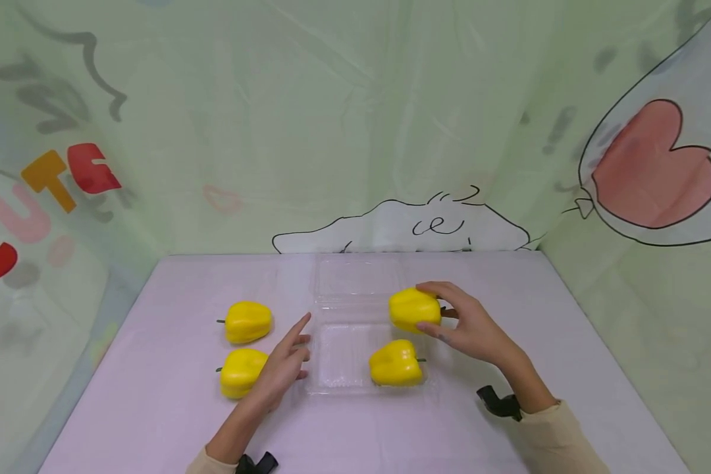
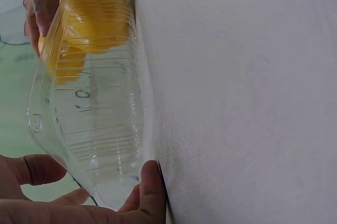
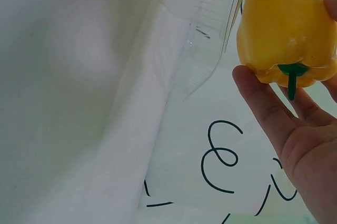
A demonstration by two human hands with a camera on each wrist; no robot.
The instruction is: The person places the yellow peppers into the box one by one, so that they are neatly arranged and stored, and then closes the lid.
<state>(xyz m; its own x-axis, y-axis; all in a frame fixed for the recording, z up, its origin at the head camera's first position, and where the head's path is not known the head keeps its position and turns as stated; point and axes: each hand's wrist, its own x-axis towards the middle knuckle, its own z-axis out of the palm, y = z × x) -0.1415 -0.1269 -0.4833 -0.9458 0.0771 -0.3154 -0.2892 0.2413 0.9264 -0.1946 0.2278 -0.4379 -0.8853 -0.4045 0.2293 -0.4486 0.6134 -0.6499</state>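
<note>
Right hand [image 1: 474, 329] has a yellow pepper [image 1: 415, 309] wrapped in its fingers [image 1: 429, 327] — thumb under, fingertips over the top — held above the far right corner of the clear plastic clamshell tray [image 1: 343, 355], at about one o'clock from the tray's middle. The right wrist view shows that pepper [image 3: 284, 29] with its green stem pointing into the palm, right hand [image 3: 300, 140] cupped round it, the tray's clear edge [image 3: 205, 34] just beside. Inside the tray, at its five o'clock corner, a second pepper [image 1: 395, 363] lies on its side, stem to the right. Left hand [image 1: 281, 368] is at the tray's nine o'clock edge, fingers relaxed and fairly straight, index extended — the left wrist view has a fingertip [image 2: 152, 190] touching the tray wall [image 2: 95, 129]. Two more peppers wait on the lilac tabletop [image 1: 166, 395] to the left: a far pepper [image 1: 247, 322] and a near pepper [image 1: 241, 372], the near one just beside the left hand.
</note>
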